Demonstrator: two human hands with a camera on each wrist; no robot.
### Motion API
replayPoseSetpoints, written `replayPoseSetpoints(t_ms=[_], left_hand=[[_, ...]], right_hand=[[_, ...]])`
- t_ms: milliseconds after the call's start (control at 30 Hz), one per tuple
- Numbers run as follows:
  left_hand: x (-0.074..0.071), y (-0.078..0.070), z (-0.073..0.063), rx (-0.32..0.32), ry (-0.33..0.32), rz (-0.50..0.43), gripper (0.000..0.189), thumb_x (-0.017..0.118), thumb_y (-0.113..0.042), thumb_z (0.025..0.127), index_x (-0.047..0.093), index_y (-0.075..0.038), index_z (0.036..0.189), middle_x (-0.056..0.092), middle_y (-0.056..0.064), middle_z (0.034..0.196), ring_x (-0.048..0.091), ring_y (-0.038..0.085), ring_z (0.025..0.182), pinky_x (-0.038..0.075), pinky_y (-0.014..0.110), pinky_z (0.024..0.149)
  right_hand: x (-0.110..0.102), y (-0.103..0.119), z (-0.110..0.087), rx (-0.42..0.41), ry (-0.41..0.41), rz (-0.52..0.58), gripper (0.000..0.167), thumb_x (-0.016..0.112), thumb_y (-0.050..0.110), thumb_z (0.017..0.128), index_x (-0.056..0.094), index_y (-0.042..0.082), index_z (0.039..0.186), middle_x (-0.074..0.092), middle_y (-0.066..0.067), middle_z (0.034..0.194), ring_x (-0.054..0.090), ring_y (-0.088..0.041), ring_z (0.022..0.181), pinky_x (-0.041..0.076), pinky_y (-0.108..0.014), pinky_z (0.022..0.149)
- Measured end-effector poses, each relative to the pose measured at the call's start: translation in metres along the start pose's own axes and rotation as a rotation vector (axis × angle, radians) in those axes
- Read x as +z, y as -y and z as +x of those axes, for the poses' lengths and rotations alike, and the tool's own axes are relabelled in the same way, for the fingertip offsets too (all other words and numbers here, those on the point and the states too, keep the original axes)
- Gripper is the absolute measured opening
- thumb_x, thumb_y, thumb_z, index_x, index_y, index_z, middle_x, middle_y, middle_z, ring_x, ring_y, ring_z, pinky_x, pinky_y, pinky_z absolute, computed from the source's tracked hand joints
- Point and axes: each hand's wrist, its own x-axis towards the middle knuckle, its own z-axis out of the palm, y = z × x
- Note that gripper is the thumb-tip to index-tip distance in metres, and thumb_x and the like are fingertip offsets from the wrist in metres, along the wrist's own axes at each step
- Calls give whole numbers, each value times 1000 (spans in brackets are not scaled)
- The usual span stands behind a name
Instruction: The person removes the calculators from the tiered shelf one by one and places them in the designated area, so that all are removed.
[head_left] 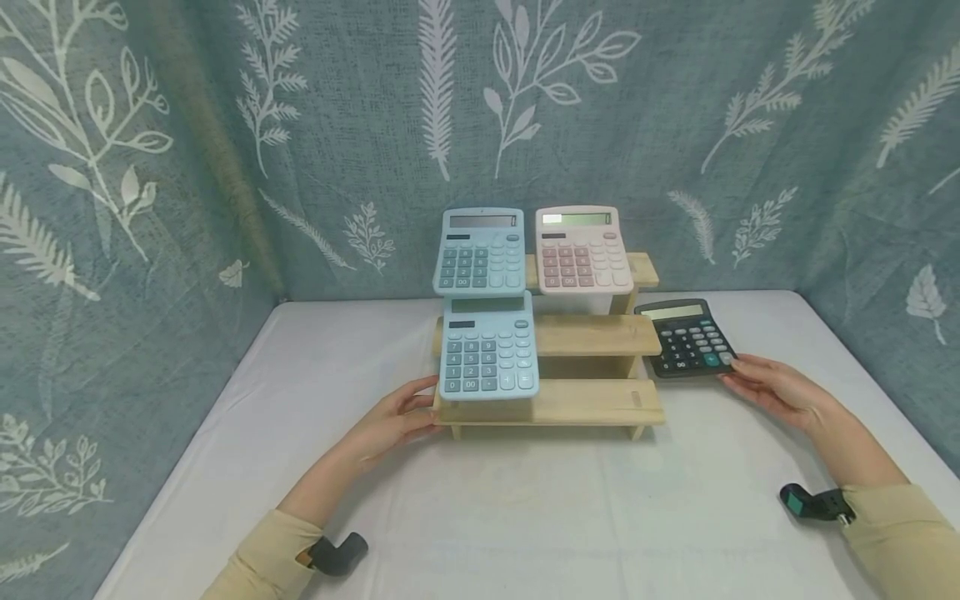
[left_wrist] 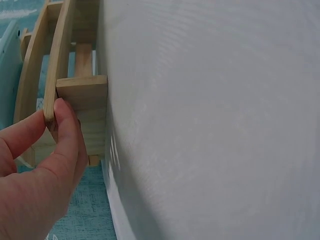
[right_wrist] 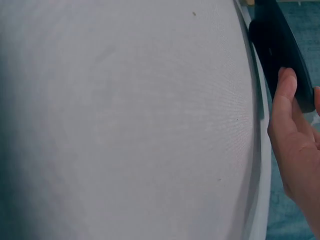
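Observation:
A three-step wooden rack (head_left: 600,402) stands on the white table. My left hand (head_left: 396,421) pinches the left end of its lowest shelf; in the left wrist view the thumb and fingers (left_wrist: 67,125) grip the board's edge from both sides. My right hand (head_left: 772,387) holds a black calculator (head_left: 686,342) by its lower right corner, beside the rack's right side. From the right wrist view, fingers lie against the calculator's dark back (right_wrist: 280,55). Two blue calculators, one upper (head_left: 480,254) and one lower (head_left: 489,350), lean on the rack's left half. A pink calculator (head_left: 583,250) leans at the top right.
The white tabletop (head_left: 525,517) spreads in front of and around the rack. Behind and at both sides hangs a green-blue curtain (head_left: 360,125) with white leaf patterns. Dark wrist devices (head_left: 339,556) stick out from both sleeves.

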Motion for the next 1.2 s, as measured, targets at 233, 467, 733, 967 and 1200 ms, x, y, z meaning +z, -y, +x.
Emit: replayPoseSetpoints(t_ms=[233,467,733,967,1200], left_hand=[[0,0,0,-1,1,-6,64,51,1,96,20,4,152,39,33,141,56,29,117,48,36,102],[0,-1,0,-3,-2,0,63,51,0,96,21,3,152,38,34,141,55,30,119,47,37,102],[-1,0,1,6,4,-5,63,51,1,96,21,4,152,38,34,141,55,30,118,48,36,102],[-1,1,0,2,-1,-7,63,51,2,96,21,4,151,39,34,141,55,29,118,48,37,102],[0,-1,-2,-10,-3,0,64,52,1,96,21,4,152,38,34,141,54,32,120,47,38,103]], right_hand=[[0,4,-1,21,9,-6,83,50,15,103,-16,-6,148,67,3,95,66,-5,91,52,-20,92],[0,9,-3,12,1,-108,83,50,17,103,-14,-8,148,68,6,96,66,-3,92,52,-20,91],[-1,7,-2,-5,11,-226,81,50,18,103,-12,-12,147,67,11,98,65,-1,94,53,-20,90],[-2,4,-2,8,14,-297,83,52,19,103,-11,-14,146,66,13,98,65,0,95,52,-21,91],[-2,2,-4,21,-16,-329,84,54,21,101,-7,-12,148,66,11,97,65,0,93,54,-20,87]])
